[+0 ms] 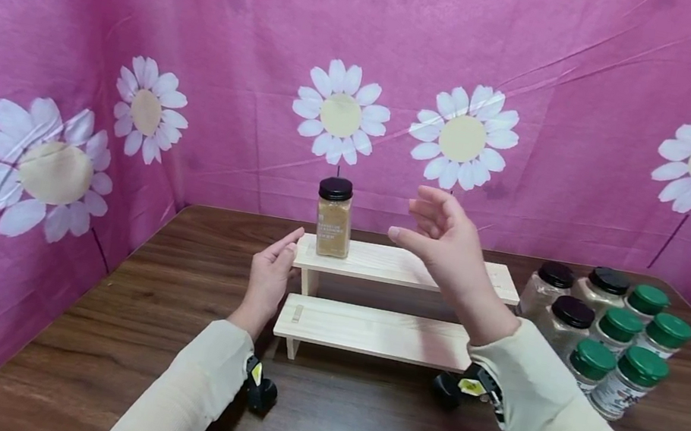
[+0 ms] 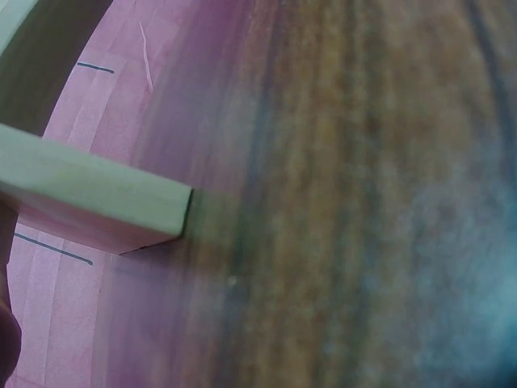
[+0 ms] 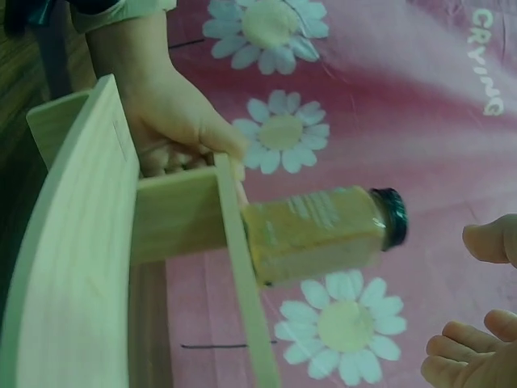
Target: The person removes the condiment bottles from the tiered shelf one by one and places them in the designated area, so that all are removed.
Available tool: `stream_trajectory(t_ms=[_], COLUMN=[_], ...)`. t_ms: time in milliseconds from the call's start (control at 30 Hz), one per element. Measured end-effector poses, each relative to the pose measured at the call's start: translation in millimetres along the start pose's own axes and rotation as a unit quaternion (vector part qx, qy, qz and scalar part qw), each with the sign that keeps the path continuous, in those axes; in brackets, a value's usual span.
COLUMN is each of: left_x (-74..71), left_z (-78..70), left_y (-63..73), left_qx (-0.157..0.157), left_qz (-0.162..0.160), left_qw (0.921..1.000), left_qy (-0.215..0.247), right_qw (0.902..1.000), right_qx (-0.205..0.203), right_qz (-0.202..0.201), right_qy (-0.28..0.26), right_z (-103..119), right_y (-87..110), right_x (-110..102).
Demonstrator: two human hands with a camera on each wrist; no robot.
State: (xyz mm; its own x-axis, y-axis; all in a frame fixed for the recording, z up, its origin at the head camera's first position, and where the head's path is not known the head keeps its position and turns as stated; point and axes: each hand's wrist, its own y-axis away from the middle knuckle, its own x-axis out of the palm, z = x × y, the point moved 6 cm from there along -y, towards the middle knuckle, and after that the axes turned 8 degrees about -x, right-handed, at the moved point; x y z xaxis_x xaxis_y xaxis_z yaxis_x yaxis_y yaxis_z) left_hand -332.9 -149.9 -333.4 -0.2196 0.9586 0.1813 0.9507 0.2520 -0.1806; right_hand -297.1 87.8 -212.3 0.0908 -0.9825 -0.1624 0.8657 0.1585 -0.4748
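Observation:
A two-step wooden shelf (image 1: 367, 331) stands on the table. At the left end of its upper step is a clear spice jar (image 1: 334, 225) with a black lid and yellowish-brown powder, upright. My left hand (image 1: 268, 279) grips the shelf's left end, its thumb at the upper board's edge in the right wrist view. Raised over the right part of the shelf, my right hand (image 1: 444, 244) holds nothing, its fingers loosely bent and apart from the jar. The right wrist view shows the jar (image 3: 319, 234) on the upper board beyond my right fingers (image 3: 460, 352).
To the right of the shelf stand several spice jars, some with black lids (image 1: 573, 312) and some with green lids (image 1: 643, 366). A pink cloth (image 1: 269, 17) with white daisies hangs behind the dark wood table (image 1: 163, 307).

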Motion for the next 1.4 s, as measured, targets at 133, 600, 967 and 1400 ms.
stream_trajectory(t_ms=[133, 600, 967, 1400], left_x=[0.4, 0.5, -0.6, 1.2], left_z=[0.5, 0.7, 1.5, 0.4], left_y=[0.3, 0.6, -1.1, 0.1], left_qx=[-0.001, 0.001, 0.006, 0.0], left_qz=[-0.001, -0.002, -0.013, -0.001], left_qw=[1.0, 1.0, 0.9997, 0.9995], left_qy=[0.0, 0.008, 0.02, 0.03], right_qw=[0.9999, 0.9983, 0.9967, 0.9819], right_qx=[0.006, 0.058, 0.065, 0.008], right_qz=[0.006, 0.003, 0.004, -0.022], right_qy=[0.008, -0.003, 0.048, 0.188], right_z=[-9.6, -35.6, -56.8, -47.4], right_y=[-1.7, -5.6, -9.5, -13.9], right_x=[14.3, 60.5, 72.6, 92.3])
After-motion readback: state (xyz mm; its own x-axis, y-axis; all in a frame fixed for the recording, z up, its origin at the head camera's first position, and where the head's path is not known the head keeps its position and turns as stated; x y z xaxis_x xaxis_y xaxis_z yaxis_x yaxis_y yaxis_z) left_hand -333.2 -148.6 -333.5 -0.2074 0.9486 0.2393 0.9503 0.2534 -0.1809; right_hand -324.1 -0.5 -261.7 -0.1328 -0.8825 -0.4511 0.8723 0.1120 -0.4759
